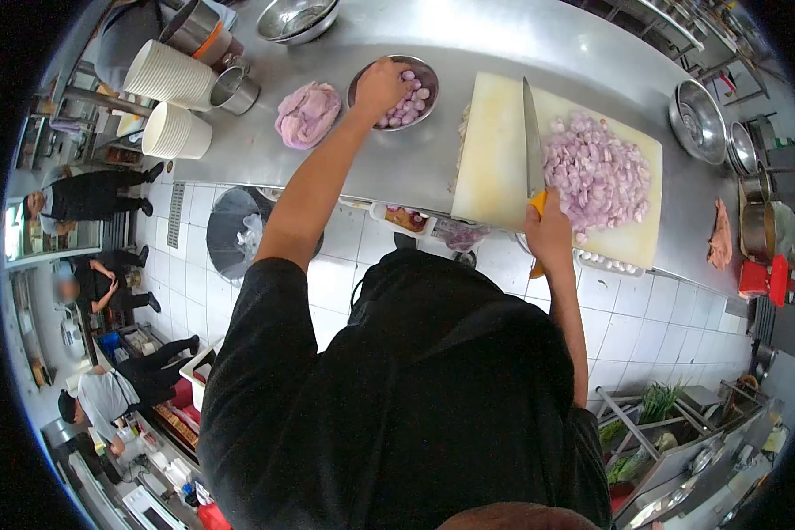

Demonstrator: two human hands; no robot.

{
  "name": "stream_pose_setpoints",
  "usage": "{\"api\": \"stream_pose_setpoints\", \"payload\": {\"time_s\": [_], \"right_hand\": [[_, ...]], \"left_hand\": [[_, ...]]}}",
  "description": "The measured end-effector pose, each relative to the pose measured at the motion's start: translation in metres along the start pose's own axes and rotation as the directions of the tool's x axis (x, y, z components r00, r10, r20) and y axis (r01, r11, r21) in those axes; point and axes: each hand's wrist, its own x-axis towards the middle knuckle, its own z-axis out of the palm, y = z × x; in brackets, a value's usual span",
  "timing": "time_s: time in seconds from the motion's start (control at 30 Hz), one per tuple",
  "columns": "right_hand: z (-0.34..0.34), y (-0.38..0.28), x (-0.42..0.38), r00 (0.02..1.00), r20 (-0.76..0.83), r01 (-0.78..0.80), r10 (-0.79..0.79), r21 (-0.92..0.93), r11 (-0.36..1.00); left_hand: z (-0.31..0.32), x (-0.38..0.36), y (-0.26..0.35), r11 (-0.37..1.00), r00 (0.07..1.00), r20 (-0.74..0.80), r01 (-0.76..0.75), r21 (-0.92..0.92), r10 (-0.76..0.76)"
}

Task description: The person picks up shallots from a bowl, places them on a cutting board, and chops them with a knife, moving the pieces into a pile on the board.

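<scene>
My left hand (382, 87) reaches into a metal bowl (435, 87) of whole peeled shallots (406, 108). Its fingers curl over the shallots, with the tips partly hidden. In my right hand (549, 231) is a kitchen knife (532, 141), gripped by its yellow handle, its blade pointing away from me over the white cutting board (495, 150). To the right of the blade, a large heap of chopped shallots (596, 172) covers much of the board. A crumpled pinkish-purple net or cloth (308, 115) lies left of the bowl.
Stacked white tubs (177, 130) and a metal cup (234, 90) stand at the left. Metal bowls (700, 119) and a pinkish cloth (720, 234) are at the right. A black bin (230, 234) stands below the counter's front edge. Several people work at far left.
</scene>
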Motion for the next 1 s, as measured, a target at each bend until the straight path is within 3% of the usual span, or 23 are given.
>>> {"api": "stream_pose_setpoints", "payload": {"time_s": [0.07, 0.1, 0.4, 0.53, 0.67, 0.73, 0.8, 0.83, 0.9, 1.0], "right_hand": [[-0.003, 0.007, 0.001, 1.000, -0.004, -0.024, 0.023, -0.015, 1.000], [-0.005, 0.007, 0.000, 1.000, 0.001, -0.027, 0.027, -0.019, 0.999], [-0.009, 0.004, 0.001, 0.999, -0.038, 0.008, -0.009, -0.014, 1.000], [-0.013, -0.002, 0.005, 0.998, 0.007, -0.055, 0.056, -0.019, 0.998], [-0.013, -0.006, 0.005, 1.000, -0.011, -0.009, 0.009, 0.004, 1.000], [-0.011, -0.006, 0.002, 1.000, -0.006, 0.005, -0.005, 0.016, 1.000], [-0.010, -0.001, 0.000, 1.000, 0.007, 0.012, -0.012, 0.011, 1.000], [-0.009, 0.002, 0.001, 1.000, 0.015, 0.012, -0.012, 0.023, 1.000], [-0.006, 0.008, 0.000, 0.999, 0.047, 0.023, -0.024, 0.039, 0.999], [-0.010, -0.003, -0.003, 0.998, 0.058, 0.019, -0.021, 0.033, 0.999]], "left_hand": [[0.012, 0.005, -0.005, 0.999, 0.999, 0.018, -0.029, 0.027, 0.028], [0.024, 0.006, -0.014, 0.998, 0.999, -0.030, -0.021, -0.067, 0.019], [0.009, 0.010, -0.012, 0.980, 0.999, -0.026, -0.048, -0.192, 0.043], [0.008, 0.013, -0.013, 0.978, 1.000, 0.014, 0.026, -0.205, -0.024], [0.001, 0.010, -0.006, 0.979, 0.993, -0.114, -0.005, -0.206, -0.019], [-0.017, 0.003, 0.018, 0.950, 0.986, -0.150, 0.023, -0.310, -0.072], [-0.037, -0.019, 0.061, 0.893, 0.999, -0.036, 0.007, -0.449, -0.026], [-0.039, -0.033, 0.082, 0.855, 1.000, 0.018, 0.009, -0.518, 0.001], [-0.018, -0.063, 0.114, 0.754, 0.975, -0.011, -0.179, -0.632, 0.223], [0.013, -0.098, 0.155, 0.734, 0.963, 0.113, -0.108, -0.670, 0.245]]}}
